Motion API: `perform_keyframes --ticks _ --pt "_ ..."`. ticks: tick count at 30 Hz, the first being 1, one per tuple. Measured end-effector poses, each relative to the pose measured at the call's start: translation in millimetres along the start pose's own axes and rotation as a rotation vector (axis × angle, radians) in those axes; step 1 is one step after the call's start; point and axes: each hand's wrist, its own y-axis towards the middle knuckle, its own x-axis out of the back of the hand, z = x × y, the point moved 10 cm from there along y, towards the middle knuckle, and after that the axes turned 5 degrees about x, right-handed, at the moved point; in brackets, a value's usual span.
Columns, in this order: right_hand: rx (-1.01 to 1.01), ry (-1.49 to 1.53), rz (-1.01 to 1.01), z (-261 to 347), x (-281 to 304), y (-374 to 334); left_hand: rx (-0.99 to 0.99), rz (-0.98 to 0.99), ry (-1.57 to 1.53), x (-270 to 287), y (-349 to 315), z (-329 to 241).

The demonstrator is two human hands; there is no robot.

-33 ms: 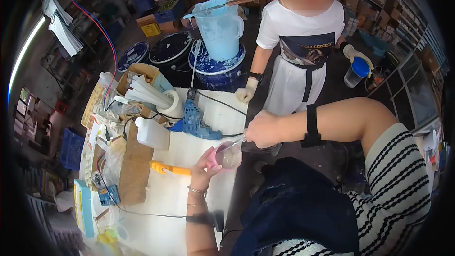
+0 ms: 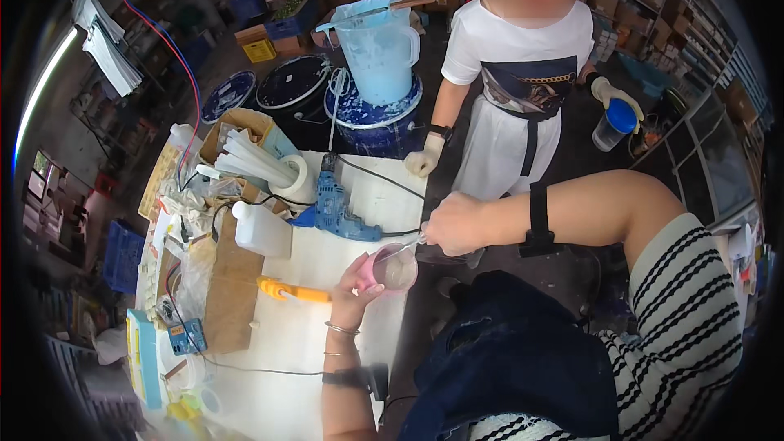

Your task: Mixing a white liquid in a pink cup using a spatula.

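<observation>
My left hand (image 2: pixel 354 287) is wrapped round a small pink cup (image 2: pixel 398 282), tilted so its mouth faces up toward me. Pale contents show inside, but I cannot tell what they are. Level with the cup and to its right, my right hand (image 2: pixel 459 224) is closed on a thin, clear stirring stick (image 2: pixel 411 243). Its lower end dips into the cup. Beside my left hand lies an orange-handled tool (image 2: pixel 294 290) on the white table (image 2: pixel 302 343). A blue power drill (image 2: pixel 333 206) rests farther back, its long mixing rod pointing away.
Across from me stands a person (image 2: pixel 523 98) with one gloved hand at the table corner and a blue-lidded container (image 2: pixel 614 124) in the other. A light-blue pitcher (image 2: pixel 377 57) tops a drum behind the table. A white jug (image 2: pixel 263 230) and cardboard (image 2: pixel 234 294) are at left.
</observation>
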Motion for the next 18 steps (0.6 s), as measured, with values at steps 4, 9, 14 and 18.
perform_keyframes --ticks 4,9,14,18 --pt "-0.172 0.208 0.023 -21 -23 -7 -0.082 -0.122 -0.037 0 -1 -3" --pt "-0.280 0.541 0.070 -38 -49 -16 -0.231 -0.236 0.165 -4 -9 -24" --pt "-0.580 1.450 0.408 -9 -101 -40 -0.319 -0.254 0.111 -12 -14 -35" --pt "-0.556 1.945 0.586 37 -111 -40 -0.364 -0.193 -0.001 -24 -18 -35"
